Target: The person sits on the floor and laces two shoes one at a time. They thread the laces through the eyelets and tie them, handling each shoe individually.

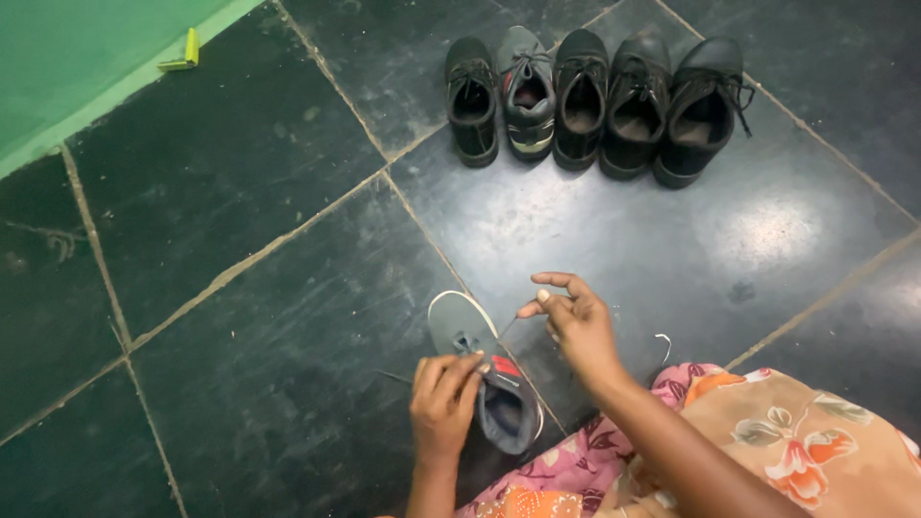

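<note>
We sit on a dark tiled floor (249,317) with a grey shoe (484,369) lying just in front of our knees, its toe pointing away from us and its opening toward our lap. Our left hand (443,403) rests on the top of the shoe, fingers curled down and pinching at the lacing near the tongue. A thin end of lace (393,377) sticks out to the left of that hand. Our right hand (574,321) is raised just above and to the right of the shoe, thumb and forefinger pinched shut on another length of the lace, which runs taut down to the shoe; the other fingers are loosely spread. A short white piece of cord (664,343) lies on the floor just right of that wrist.

Our floral cloth (767,432), pink and orange, covers our lap at the bottom right.

Well apart from us, at the top of the view, five shoes stand side by side in a row (595,101) with their heels toward us: four black ones and one grey shoe (526,91), second from the left, that looks like the one we hold. At the top left a small yellow object (184,56) lies at the foot of the green wall (67,58).
</note>
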